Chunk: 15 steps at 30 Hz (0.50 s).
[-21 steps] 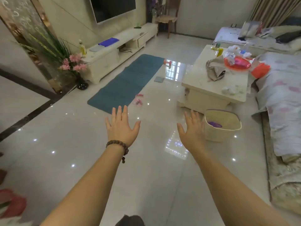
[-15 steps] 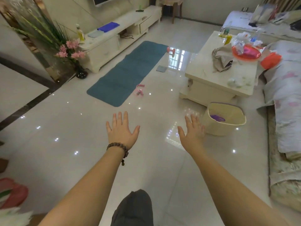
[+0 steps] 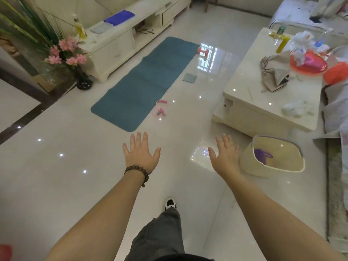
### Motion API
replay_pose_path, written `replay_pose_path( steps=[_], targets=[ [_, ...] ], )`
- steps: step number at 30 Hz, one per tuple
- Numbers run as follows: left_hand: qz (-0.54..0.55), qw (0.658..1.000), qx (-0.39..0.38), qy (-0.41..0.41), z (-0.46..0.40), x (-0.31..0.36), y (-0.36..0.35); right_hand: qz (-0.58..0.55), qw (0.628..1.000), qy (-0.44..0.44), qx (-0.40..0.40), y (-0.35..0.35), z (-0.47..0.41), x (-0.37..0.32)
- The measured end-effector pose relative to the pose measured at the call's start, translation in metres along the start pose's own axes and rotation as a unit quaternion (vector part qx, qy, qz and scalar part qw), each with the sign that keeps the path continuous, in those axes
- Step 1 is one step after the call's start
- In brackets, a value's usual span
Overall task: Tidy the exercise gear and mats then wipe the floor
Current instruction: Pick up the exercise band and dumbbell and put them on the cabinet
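Left hand (image 3: 140, 154) and right hand (image 3: 226, 157) are held out above the floor (image 3: 66, 176), fingers spread, nothing gripped. Blue mat (image 3: 145, 81) is laid flat beyond; pink rope (image 3: 161, 108) lies just beside it.

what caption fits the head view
Both open hands reach toward a teal foam exercise mat and pink skipping rope on glossy floor.

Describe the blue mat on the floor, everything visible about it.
The blue mat is a long teal rectangle with rounded corners, soft and foam-like by its look, unrolled flat on the glossy pale floor. Faint creases cross it, dividing it into panels. It runs alongside the white TV cabinet. A pink dumbbell sits at its far corner and a pink skipping rope lies just off its right edge. Neither hand touches it.
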State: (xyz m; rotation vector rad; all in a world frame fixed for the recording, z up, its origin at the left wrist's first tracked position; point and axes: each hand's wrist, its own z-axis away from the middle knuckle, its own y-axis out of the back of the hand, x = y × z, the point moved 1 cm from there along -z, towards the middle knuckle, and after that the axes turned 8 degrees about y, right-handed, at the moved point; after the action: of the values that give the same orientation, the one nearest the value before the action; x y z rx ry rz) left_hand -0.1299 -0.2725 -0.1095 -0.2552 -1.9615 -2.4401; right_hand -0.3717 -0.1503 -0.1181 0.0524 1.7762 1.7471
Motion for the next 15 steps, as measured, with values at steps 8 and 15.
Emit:
replay_pose_path(
  steps=[8, 15],
  targets=[
    [0.032, 0.999, 0.017, 0.012, -0.172, 0.068, 0.037, 0.019, 1.0, -0.018, 0.009, 0.028, -0.171, -0.003],
    [0.04, 0.999, 0.015, 0.024, -0.307, 0.132, 0.033, 0.015, 1.0, -0.004, 0.009, 0.03, -0.34, 0.0]
  ],
)
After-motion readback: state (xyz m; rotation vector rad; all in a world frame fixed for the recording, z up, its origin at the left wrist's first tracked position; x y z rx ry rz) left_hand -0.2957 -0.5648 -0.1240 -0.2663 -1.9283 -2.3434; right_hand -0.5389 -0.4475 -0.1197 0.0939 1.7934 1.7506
